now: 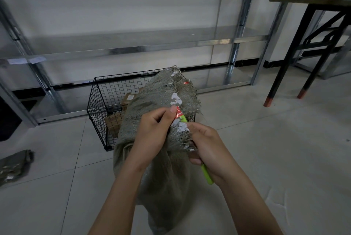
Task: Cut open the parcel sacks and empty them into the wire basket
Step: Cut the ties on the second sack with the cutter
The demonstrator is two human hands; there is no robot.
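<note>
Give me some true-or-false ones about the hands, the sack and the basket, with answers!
1. The right hand holds a green cutter. True.
2. The wire basket is empty. False: parcels lie in it.
3. The left hand grips the sack. True.
4. The wire basket stands on a chair. False: it stands on the floor.

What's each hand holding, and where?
Left hand grips the grey-green woven sack at its gathered neck; right hand grips the bright green cutting tool around its handle.
</note>
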